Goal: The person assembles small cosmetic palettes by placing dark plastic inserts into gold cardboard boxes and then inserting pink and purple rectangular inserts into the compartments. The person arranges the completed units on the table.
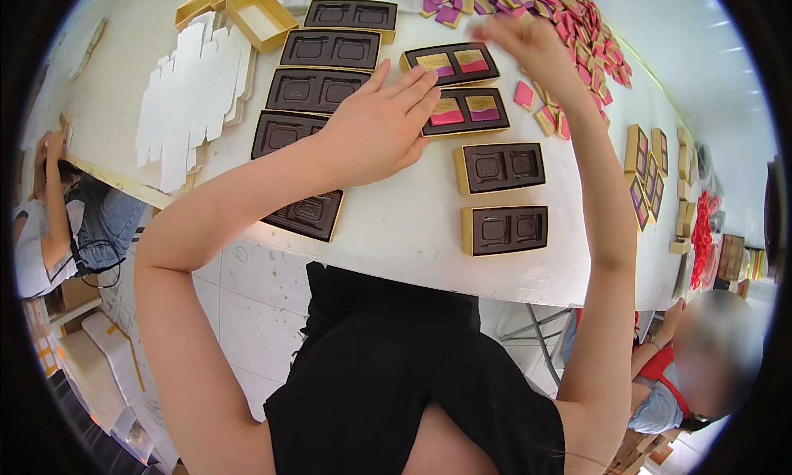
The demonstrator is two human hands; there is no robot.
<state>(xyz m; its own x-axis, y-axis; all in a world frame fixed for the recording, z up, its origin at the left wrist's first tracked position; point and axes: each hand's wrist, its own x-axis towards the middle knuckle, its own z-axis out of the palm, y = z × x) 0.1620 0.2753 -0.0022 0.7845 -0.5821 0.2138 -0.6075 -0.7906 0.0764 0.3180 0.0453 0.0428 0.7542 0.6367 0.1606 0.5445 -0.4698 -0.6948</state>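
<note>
My left hand [384, 124] lies palm down with its fingers stretched out. Its fingertips reach over the left edges of two gold boxes with dark trays, a farther filled box [480, 77] and a nearer filled box [487, 121]. In each box sit two flat wrapped squares in gold with pink or purple. My right hand [528, 46] is raised beside the farther box, close to a large pile of wrapped squares [577, 50]. Motion smears its fingers, so I cannot make out whether they hold anything. Nearer to me are two boxes with bare trays, one [500, 168] behind the other [505, 231].
Several boxes with bare dark trays [330, 47] form a column at left, partly under my left arm. Flat white card blanks [186, 103] and gold box frames [260, 17] lie beyond. Filled boxes [643, 178] stand at far right. Other people sit at both sides.
</note>
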